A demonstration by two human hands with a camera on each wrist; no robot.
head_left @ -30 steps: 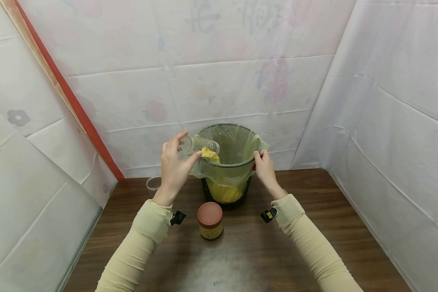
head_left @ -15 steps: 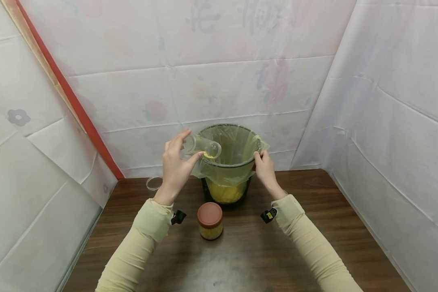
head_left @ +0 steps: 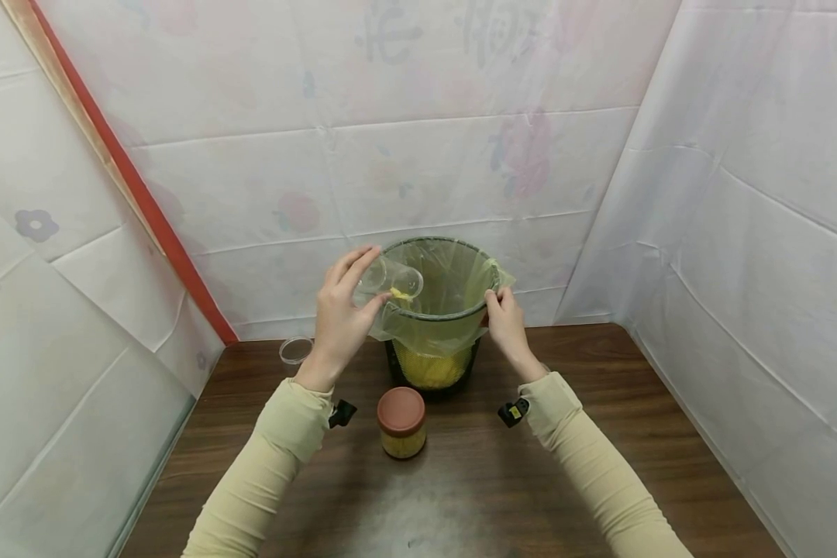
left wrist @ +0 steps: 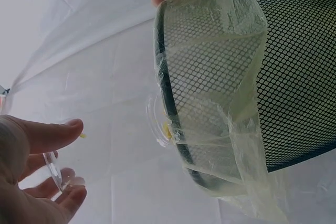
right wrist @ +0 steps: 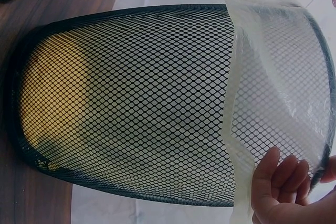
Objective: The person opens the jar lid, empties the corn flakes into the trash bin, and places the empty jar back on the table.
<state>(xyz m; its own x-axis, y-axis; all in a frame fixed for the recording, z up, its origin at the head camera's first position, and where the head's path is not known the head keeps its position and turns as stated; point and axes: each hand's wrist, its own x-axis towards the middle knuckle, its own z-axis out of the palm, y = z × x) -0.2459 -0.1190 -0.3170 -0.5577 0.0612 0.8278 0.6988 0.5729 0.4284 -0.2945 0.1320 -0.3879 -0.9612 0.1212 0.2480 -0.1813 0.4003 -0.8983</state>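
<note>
My left hand (head_left: 340, 318) holds a clear plastic jar (head_left: 389, 273) on its side, fingers and thumb around it. The jar's mouth lies over the left part of the bin's rim, with a small bit of yellow flakes (head_left: 401, 294) at its lower lip. The bin is a dark wire-mesh wastebasket (right wrist: 157, 103) lined with a thin pale-yellow plastic bag (head_left: 428, 335). Yellow stuff (right wrist: 55, 87) shows through the mesh at its bottom. With thumb and curled fingers, my right hand (head_left: 505, 325) grips the bin's right rim over the bag's edge.
In front of the wastebasket stands a jar with a reddish-brown lid (head_left: 401, 411) and yellow contents. A clear round lid (head_left: 295, 350) lies left, beside my left wrist. The wooden table (head_left: 565, 496) is bounded by white sheet walls (head_left: 425, 178) at back and sides.
Most of the yellow flakes have left the clear jar, leaving a little at its mouth. My left hand has shifted slightly right with the jar. The right hand keeps its place.
</note>
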